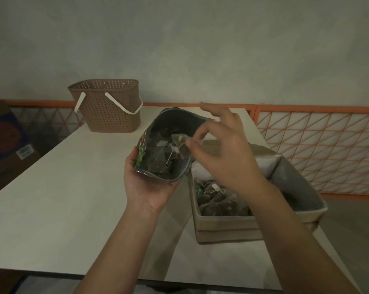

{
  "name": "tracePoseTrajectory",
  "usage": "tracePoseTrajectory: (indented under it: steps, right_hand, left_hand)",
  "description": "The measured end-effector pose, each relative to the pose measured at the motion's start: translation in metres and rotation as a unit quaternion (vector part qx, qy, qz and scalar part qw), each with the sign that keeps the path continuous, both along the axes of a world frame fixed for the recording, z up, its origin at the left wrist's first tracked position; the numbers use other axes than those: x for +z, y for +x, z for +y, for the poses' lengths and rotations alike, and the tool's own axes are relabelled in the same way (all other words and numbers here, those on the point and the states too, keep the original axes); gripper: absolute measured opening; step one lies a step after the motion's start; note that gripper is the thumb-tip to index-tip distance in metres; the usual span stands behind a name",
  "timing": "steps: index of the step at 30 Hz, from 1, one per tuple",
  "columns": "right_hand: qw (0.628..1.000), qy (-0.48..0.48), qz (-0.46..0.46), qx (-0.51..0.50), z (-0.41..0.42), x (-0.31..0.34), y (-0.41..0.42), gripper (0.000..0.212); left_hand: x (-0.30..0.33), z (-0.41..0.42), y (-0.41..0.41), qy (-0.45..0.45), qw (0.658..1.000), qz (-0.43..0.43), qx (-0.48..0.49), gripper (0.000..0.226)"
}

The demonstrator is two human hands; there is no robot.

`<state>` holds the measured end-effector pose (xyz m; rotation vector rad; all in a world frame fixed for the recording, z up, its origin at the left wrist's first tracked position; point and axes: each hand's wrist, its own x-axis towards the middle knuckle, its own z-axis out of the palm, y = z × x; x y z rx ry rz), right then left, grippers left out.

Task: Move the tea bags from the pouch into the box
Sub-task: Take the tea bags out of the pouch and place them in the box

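Tea bags fill the lower part of an open foil pouch [168, 145], held above a pale table [62, 187] and tipped so its wide mouth faces up toward the camera. The left hand [146, 187] cradles the pouch from below and from its left, palm under the near bottom edge, thumb curled up along the printed green side. The right hand [219, 149] reaches in from the right across the pouch's rim; its thumb and forefinger pinch the corner of one tea bag [179, 143], a small translucent pyramid with dark leaves inside, while the other three fingers fan out loosely above, toward the far wall. The pinched bag sits just at the right side of the pouch mouth, partly raised above the other bags, with its string and paper tag trailing down to the left among them. An open cardboard box [221, 228] stands on the table directly below and to the right of that hand, nearly touching the pouch's lower right edge, and it already holds a layer of tea bags [219, 200] along its near side. From the pinch, the box lies down and slightly toward the viewer, so the next move looks like a short lift clear of the rim and a drop to the right. A brown perforated basket [107, 107] with a white handle stands well apart at the table's far left corner.
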<state>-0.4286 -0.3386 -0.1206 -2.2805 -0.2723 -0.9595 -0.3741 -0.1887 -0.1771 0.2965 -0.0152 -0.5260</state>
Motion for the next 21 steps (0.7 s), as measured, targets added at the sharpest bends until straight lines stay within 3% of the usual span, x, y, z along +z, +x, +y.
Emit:
tracePoseTrajectory:
  steps: [6,11,13,17,21]
  right_hand:
    - [0.972,0.228,-0.013,0.062,-0.026,-0.003,-0.02,0.009]
    - [0.964,0.262,0.033,0.014,-0.041,-0.026,-0.028,0.016]
    - [0.967,0.24,0.082,-0.014,-0.044,-0.036,-0.031,0.017]
    - [0.954,0.094,0.276,-0.074,-0.051,-0.052,-0.034,0.01]
    - [0.933,0.008,0.355,-0.06,-0.051,-0.054,-0.034,0.006]
  left_hand:
    - [-0.001,-0.003,0.003,-0.011,1.0,0.001,0.004,0.058]
    - [0.001,-0.005,0.001,0.0,1.0,0.011,0.022,0.053]
    - [0.002,-0.005,0.002,0.001,1.0,0.01,0.021,0.052]
    - [0.0,-0.003,0.004,-0.002,1.0,0.018,0.014,0.054]
    - [0.002,-0.004,0.0,0.005,0.999,0.034,0.019,0.053]
